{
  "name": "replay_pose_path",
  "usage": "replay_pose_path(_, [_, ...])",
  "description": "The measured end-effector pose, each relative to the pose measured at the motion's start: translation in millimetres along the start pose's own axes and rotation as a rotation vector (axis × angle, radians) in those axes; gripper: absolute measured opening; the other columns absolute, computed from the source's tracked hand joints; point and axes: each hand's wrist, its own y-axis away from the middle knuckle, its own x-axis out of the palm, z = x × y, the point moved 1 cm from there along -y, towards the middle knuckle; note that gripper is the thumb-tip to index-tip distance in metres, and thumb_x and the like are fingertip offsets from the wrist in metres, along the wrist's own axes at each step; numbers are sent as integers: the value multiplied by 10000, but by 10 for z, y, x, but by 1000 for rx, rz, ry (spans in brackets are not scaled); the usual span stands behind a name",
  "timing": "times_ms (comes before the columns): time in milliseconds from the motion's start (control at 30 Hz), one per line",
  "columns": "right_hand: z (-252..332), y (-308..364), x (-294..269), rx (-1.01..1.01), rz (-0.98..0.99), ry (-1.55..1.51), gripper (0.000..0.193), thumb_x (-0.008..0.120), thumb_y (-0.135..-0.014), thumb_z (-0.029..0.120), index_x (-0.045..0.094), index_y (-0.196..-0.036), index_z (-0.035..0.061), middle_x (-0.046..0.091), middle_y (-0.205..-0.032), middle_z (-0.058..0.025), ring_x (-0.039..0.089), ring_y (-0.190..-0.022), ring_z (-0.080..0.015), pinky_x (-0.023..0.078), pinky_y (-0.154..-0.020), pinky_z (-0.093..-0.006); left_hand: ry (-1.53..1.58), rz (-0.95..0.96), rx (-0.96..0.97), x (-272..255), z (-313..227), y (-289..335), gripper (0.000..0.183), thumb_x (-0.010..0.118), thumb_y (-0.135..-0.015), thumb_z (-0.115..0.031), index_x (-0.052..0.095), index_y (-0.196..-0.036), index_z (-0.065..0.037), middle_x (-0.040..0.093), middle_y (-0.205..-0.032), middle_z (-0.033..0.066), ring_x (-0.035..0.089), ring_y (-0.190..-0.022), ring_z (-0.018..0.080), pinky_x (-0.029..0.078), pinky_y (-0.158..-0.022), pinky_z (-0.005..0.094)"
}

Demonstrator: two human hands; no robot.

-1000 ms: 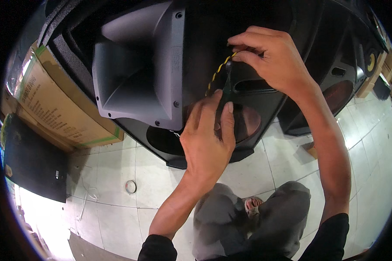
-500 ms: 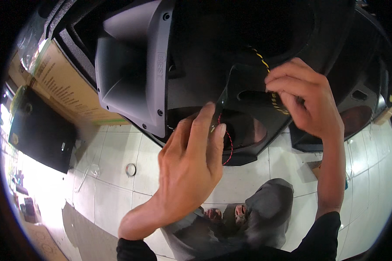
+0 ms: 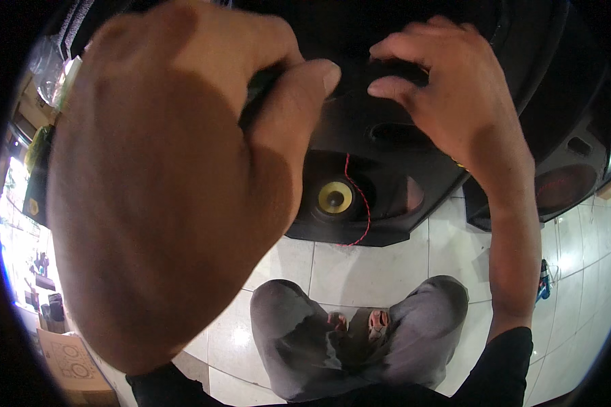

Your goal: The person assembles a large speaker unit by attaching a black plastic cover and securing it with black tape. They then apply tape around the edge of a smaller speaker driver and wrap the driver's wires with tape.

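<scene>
My left hand (image 3: pixel 170 156) is raised close to the camera and covers much of the left side. Its thumb and bent index finger come together; anything between them is hidden. My right hand (image 3: pixel 465 102) is over the black speaker cabinet (image 3: pixel 387 163), with thumb and fingers apart. A bit of yellow and black twisted wire (image 3: pixel 459 163) shows beside the right wrist, the remainder hidden. Below the hands, a red twisted wire (image 3: pixel 368 203) runs down the cabinet's near side, past a round part with a yellow ring (image 3: pixel 335 197) inside an opening.
To the right stands another black cabinet (image 3: pixel 574 152). A blue tool (image 3: pixel 544 281) lies on the tiled floor (image 3: pixel 360 271) beyond my right forearm. At lower left is a cardboard box (image 3: pixel 75 366). My knees (image 3: pixel 434 305) are below the cabinet.
My left hand has risen up and left, much closer to the camera, and now covers the grey horn. The right hand has moved slightly up and left, its fingers spreading from the yellow wire.
</scene>
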Motion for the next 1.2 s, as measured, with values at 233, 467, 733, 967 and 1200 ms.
replay_pose_path(233, [199, -15, -291, 109, 249, -221, 128, 708, -903, 65, 764, -980, -20, 719, -920, -163, 652, -878, -302, 500, -909, -417, -69, 3, 379, 13, 94, -42, 150, 752, -942, -167, 750, -994, -26, 751, -932, 134, 706, -735, 237, 566, -723, 348])
replay_pose_path(467, [194, -2, -105, 137, 93, -149, 167, 779, -861, 124, 781, -1002, 35, 731, -969, -134, 685, -905, -288, 527, -883, -390, 382, 434, -317, -48, -31, 87, 252, 593, -1041, -213, 737, -1171, -51, 717, -857, 122, 641, -707, 159, 504, -661, 309])
replay_pose_path(733, [38, 100, 101, 87, -31, -118, 92, 786, -884, 122, 807, -959, 73, 744, -964, -102, 702, -949, -245, 555, -843, -372, 588, 471, -270, -70, 200, 558, 332, 488, -1051, -201, 669, -1269, -26, 739, -1040, 183, 679, -846, 209, 544, -768, 341])
replay_pose_path(967, [55, 44, 51, 108, 21, -132, 112, 798, -873, 119, 818, -977, 84, 760, -1003, -105, 715, -951, -239, 568, -868, -368, 578, 355, 184, 33, 417, 707, 177, 524, -1009, -73, 630, -1101, 34, 690, -1168, 271, 754, -934, 294, 635, -812, 396])
replay_pose_path(1200, [37, 73, 61, 177, 19, -166, 130, 823, -871, 148, 817, -980, 76, 768, -1015, -112, 739, -940, -228, 581, -858, -377, 468, 314, -207, -357, 284, 559, 237, 616, -1010, -258, 641, -1090, -36, 663, -1061, 120, 642, -747, 179, 521, -697, 281])
